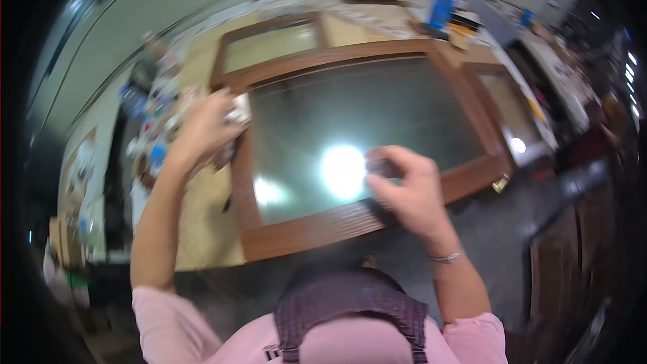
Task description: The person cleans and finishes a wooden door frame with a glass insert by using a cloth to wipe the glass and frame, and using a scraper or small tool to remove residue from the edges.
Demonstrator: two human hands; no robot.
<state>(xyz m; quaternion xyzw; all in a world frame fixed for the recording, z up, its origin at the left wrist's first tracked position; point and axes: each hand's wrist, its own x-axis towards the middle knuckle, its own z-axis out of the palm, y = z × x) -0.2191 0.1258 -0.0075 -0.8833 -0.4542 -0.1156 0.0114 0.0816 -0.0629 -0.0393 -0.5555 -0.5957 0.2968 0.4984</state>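
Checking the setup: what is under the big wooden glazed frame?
The wooden frame lies on a pale worktable, its near corner overhanging the dark floor. The table beneath is hidden by glare on the glass.

Reddish-brown rectangular wooden frame (306, 229) around dark grey glass pane (357, 114), pale yellow flat worktop (202, 222) seen at left, pink sleeves (162, 313) near, purple checked apron bib (350, 310), blue upright container (443, 4) far right.

glossy glass pane (364, 114), smooth varnished wooden frame (306, 232)
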